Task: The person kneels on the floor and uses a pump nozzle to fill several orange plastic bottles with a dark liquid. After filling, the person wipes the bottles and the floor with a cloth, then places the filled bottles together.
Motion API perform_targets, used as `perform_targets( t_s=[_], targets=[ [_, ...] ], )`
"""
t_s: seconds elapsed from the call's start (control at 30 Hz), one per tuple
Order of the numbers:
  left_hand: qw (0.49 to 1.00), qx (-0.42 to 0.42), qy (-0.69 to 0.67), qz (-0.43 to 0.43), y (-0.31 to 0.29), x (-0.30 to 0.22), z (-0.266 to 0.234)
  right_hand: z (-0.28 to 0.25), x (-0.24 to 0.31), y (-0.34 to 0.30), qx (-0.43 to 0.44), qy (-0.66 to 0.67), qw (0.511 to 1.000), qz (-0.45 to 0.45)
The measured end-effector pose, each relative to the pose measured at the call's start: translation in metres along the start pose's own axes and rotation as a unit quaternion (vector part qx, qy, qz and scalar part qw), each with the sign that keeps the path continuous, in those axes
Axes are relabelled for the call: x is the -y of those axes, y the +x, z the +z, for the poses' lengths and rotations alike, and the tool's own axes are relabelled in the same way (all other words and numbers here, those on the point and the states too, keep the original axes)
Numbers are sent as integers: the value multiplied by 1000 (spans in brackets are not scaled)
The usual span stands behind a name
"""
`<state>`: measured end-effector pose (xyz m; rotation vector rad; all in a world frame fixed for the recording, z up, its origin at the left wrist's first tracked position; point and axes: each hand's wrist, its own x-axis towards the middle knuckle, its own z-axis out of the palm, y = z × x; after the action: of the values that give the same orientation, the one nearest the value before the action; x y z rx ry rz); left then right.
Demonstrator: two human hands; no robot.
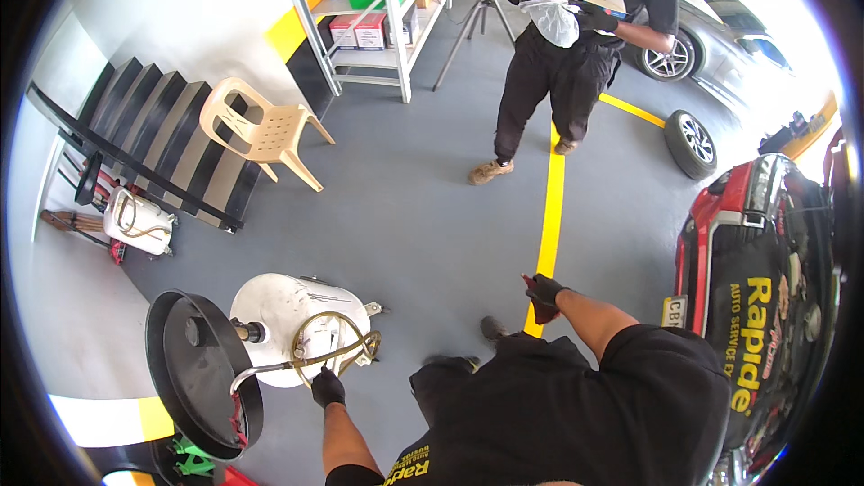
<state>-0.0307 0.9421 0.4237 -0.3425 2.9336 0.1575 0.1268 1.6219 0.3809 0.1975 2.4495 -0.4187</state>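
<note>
My left hand (328,388), in a black glove, closes at the lower loop of a yellowish hose (375,346); its fingertips are partly hidden. The hose lies over a white wheeled tank (270,292), and a curved metal pipe (270,367) runs from it over the rim of a round black drain pan (155,351). A dark red cloth (544,312) is bunched in my gloved right hand (545,290), held out over the yellow floor line. Something red also hangs inside the pan's near edge.
Ahead stands a co-worker (576,81) holding a clear plastic bag and a small box. A beige chair (270,130) and striped steps (162,126) are at left. To the right are a red car (702,234) with its hood up and a loose wheel (691,144). A metal shelf (396,58) stands behind.
</note>
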Motion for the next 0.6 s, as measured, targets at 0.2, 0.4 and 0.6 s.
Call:
perform_targets(
  t_s=[0.2,0.4,0.6],
  targets=[
    [998,-21,-22,48,62,19,35,-67,67,76,-83,197,976,42],
    [996,72,60,4,87,53,83,-26,60,123,-54,112,992,-30],
    [988,131,-69,-29,82,73,72,28,-9,154,41,228,966,113]
  ],
)
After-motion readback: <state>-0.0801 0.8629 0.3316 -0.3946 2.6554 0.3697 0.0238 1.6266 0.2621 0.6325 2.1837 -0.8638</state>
